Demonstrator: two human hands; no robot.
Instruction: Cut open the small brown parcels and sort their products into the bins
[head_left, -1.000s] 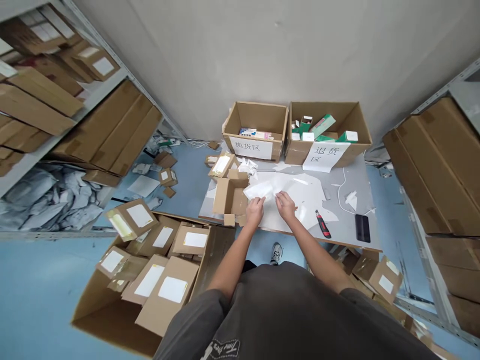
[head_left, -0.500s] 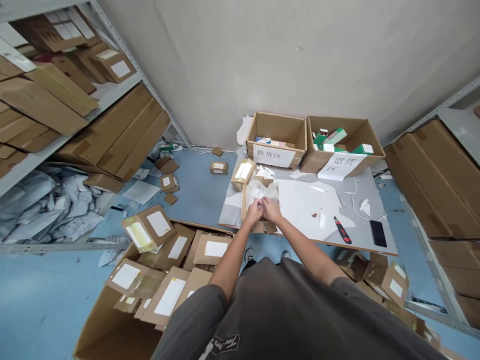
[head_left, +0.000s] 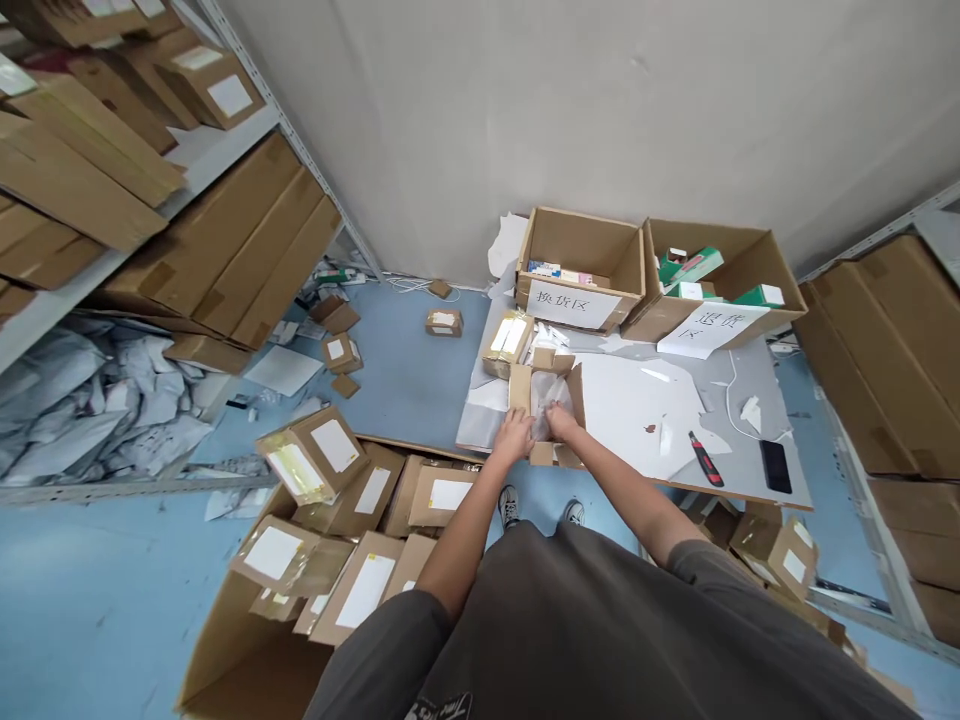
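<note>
An opened cardboard box sits at the near left of the table, its flaps folded out. Crumpled, translucent white wrapping lies inside it. My left hand is on the box's left side, fingers bent over the edge near the left flap. Inside the box, my right hand has its fingers closed on the wrapping; the fingertips are partly hidden. Whatever the wrapping may contain cannot be made out. Just behind stands a small taped carton with a white label.
Two open cartons with handwritten signs, a left one and a right one, stand at the table's back. A red-and-black utility knife and a phone lie at right. Labelled parcels fill a large carton at lower left.
My hands were together over the raised wrapping and are now apart. The left has moved onto the box's side, the right down into the box with the wrapping. The view has shifted slightly.
</note>
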